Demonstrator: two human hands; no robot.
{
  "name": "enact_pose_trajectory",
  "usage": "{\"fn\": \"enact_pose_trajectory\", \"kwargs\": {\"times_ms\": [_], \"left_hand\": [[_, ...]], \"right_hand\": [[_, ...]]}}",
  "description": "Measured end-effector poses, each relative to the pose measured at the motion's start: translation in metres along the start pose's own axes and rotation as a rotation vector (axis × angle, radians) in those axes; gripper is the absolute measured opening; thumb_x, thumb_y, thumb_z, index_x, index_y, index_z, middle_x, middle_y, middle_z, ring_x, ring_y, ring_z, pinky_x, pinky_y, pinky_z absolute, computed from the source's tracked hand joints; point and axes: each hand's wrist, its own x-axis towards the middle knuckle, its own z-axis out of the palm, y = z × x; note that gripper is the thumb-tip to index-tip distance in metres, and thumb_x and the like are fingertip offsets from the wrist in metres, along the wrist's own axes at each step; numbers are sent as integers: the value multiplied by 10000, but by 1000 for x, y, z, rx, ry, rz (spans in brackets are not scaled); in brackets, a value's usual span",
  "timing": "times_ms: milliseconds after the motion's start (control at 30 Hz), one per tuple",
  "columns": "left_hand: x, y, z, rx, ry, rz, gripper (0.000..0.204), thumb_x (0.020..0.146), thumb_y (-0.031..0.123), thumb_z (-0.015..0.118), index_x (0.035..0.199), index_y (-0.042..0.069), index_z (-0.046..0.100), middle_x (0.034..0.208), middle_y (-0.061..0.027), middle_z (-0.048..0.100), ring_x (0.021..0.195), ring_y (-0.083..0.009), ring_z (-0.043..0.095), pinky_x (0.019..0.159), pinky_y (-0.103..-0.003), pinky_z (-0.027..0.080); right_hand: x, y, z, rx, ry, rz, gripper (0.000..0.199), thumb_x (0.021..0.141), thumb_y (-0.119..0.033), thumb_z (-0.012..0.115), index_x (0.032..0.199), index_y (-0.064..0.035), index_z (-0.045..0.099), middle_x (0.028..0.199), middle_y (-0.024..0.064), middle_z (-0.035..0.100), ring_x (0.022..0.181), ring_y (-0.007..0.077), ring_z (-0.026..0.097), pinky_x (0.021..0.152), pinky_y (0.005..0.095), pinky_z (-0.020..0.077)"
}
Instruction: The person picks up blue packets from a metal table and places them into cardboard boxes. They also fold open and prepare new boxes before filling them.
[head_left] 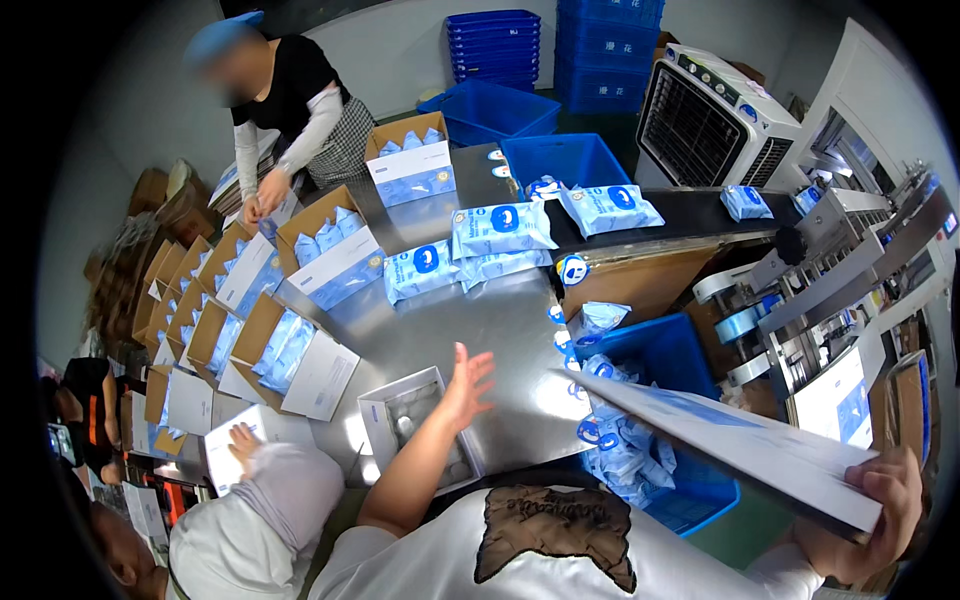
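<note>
Cardboard carton (740, 432), flat, thin-edged, aslant above crinkled, pillow-shaped blue packets (622, 468)

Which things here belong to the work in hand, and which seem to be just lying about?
Likely in use:
flat carton in right hand
open white box near open left hand
wrapped packs
filled cartons

Likely just there:
air cooler
stacked blue crates

At the top of the frame we see nested blue trays (494, 50), with stacked blue crates (608, 55) just right of them. Upper right, we find a white air cooler (720, 115) with a dark grille; upper left, a person in a blue cap (305, 80) leans forward.
</note>
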Motion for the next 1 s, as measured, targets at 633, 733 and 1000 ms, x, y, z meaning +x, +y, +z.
{"fn": "enact_pose_trajectory", "kwargs": {"times_ms": [633, 733, 1000], "left_hand": [[-4, -7, 15, 278, 606, 900, 805, 751, 180, 736, 1312, 29, 179, 1256, -146, 250, 1183, -243, 307, 1021, -389, 259], [-5, 10, -3, 418, 228, 883, 893, 802, 249, 666, 1400, 12, 47, 1394, -217, 165, 1314, -324, 199, 1078, -412, 191], [18, -18, 47, 1077, 609, 460, 1246, 631, 555, 759, 1404, -57, -3, 1391, -307, 236, 1268, -443, 320, 1011, -441, 341]], "right_hand": [[-147, 96, 282, 1391, 117, 1237, 159, 832, -169, 627, 896, -26, 652, 1005, 117, 646, 976, 204, 566, 946, 340, 360], [-135, 75, 293, 1388, 177, 1263, 241, 873, -170, 603, 1048, -9, 634, 1157, 128, 604, 1072, 218, 553, 973, 352, 382], [-51, 46, 280, 349, -1409, -446, 817, 692, -504, 706, 1346, -97, 434, 1434, 158, 344, 1339, 315, 300, 1059, 550, 232]]}}
